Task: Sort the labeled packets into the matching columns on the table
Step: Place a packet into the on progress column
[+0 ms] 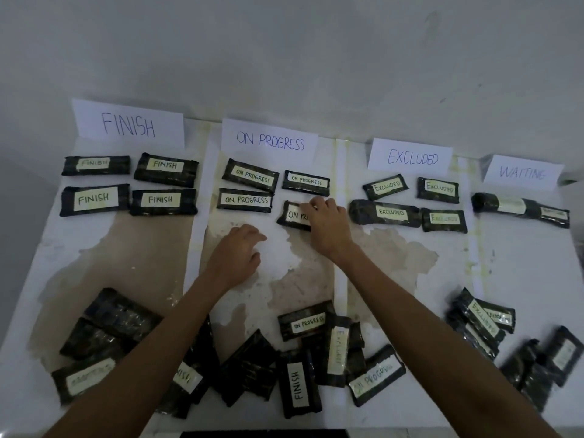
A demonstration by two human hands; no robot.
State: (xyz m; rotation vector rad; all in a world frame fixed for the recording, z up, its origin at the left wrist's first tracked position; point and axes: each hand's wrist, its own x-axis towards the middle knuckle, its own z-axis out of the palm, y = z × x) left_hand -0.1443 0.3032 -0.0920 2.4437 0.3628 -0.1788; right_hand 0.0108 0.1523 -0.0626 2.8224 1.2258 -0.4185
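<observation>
Nearest, the unsorted heap lies jumbled along the bench edge, with several labels hidden face down. The left hand hovers loosely curled and holds nothing. The right hand grips an ON PROGRESS packet, apparently squaring it into the fourth slot under the ON PROGRESS sign. Neighbouring packets crowd close.

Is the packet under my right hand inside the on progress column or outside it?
Inside: the packet lies below the ON PROGRESS sign, right hand holding it.
</observation>
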